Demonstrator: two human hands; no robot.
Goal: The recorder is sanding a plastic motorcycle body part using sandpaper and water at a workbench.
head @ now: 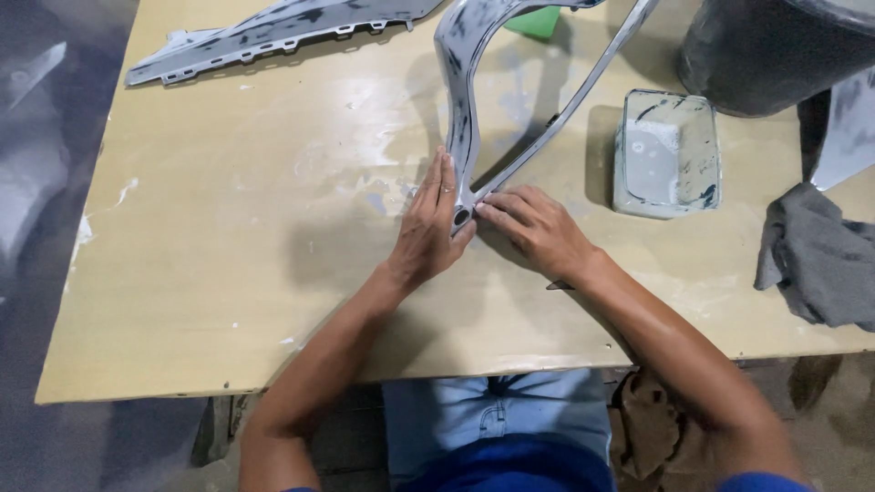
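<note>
The person is working the lower tip of a grey primed panel [465,109], a forked plastic piece that is standing on the desk [228,273] and leaning away toward twelve o'clock, its two limbs meeting at a small mounting hole [460,217] near the middle of the view. The left hand [433,228] is lying flat against the nine o'clock side of that tip, fingers straight and held together, bracing rather than gripping, with the thumb tucked by the hole. The right hand [538,232] is coming in from three o'clock, palm down, its fingers [497,211] bunched together and pressing on the tip just beside the hole; whether anything small sits under them cannot be told. It reads as a hand-rubbing or feeling pass over the tip, probably smoothing or checking the surface, and any further stroke seems to call for the left hand holding the piece firm while the right fingers are pressing lightly along the narrow edge. Both forearms are reaching up from six o'clock, elbows spread, wrists angled inward toward each other. At two o'clock from the hands a rectangular tub [665,150] with cloudy water is sitting on the desk; a grey rag [816,255] is lying at three o'clock near the desk edge, a dark bucket [775,50] is standing at one o'clock, and a second long panel [264,36] is lying at eleven o'clock.
</note>
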